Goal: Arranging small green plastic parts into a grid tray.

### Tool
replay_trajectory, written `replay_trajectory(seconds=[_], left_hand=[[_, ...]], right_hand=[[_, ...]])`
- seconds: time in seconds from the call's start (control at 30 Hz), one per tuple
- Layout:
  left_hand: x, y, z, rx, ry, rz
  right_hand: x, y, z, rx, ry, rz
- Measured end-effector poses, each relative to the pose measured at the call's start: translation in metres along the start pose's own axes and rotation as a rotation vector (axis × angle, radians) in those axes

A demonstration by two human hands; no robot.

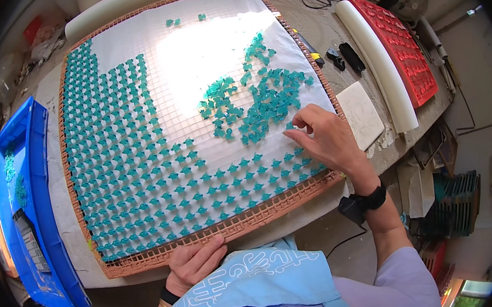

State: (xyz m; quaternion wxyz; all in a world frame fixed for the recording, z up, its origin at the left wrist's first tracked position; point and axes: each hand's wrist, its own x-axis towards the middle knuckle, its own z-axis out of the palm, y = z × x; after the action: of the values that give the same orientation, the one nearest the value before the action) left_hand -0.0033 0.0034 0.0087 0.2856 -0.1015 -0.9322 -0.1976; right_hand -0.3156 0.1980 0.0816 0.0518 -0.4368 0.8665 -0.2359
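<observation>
A white sheet with a faint grid (160, 91) lies on a brown lattice tray (235, 222) on the table. Small teal fish-like pieces (121, 148) stand in rows over its left and near parts. Further right, more teal pieces (270, 101) lie in a loose heap. My right hand (327, 139) hovers over the sheet beside this heap, thumb and forefinger pinched at a teal piece, mostly hidden by the fingertips. At the tray's near edge, my left hand (197, 263) is closed with curled fingers against the brown rim.
A blue plastic bin (51, 255) with teal bits and a dark keypad-like object stands at the left. On the right are a white square tile (360, 113), a pale roll (376, 64), a red tray (396, 50) and black items (351, 57). Another roll (126, 12) lies behind the lattice tray.
</observation>
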Motion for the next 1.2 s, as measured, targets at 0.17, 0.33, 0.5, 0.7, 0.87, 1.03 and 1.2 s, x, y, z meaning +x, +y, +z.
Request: replay_trajectory(seconds=[0.17, 0.33, 0.5, 0.7, 0.87, 1.03, 1.2], left_hand=[[0.002, 0.001, 0.0, -0.002, 0.002, 0.003], [0.001, 0.001, 0.001, 0.004, 0.008, 0.004], [0.003, 0.001, 0.0, 0.007, 0.006, 0.01], [0.001, 0.002, 0.001, 0.004, 0.009, 0.003], [0.0, 0.001, 0.003, 0.026, 0.015, 0.01], [-0.002, 0.004, 0.002, 0.014, 0.016, -0.014], [-0.002, 0.003, 0.003, 0.005, 0.01, -0.028]], right_hand=[[0.003, 0.014, 0.01, -0.007, 0.061, 0.01], [-0.006, 0.021, -0.002, 0.055, -0.028, 0.116], [-0.014, 0.027, -0.018, -0.021, -0.087, 0.113], [-0.013, 0.027, -0.015, -0.006, -0.059, 0.027], [-0.016, 0.031, -0.011, -0.049, -0.071, -0.082], [-0.022, 0.037, -0.015, -0.037, -0.064, -0.097], [-0.029, 0.036, -0.021, 0.023, -0.082, -0.096]])
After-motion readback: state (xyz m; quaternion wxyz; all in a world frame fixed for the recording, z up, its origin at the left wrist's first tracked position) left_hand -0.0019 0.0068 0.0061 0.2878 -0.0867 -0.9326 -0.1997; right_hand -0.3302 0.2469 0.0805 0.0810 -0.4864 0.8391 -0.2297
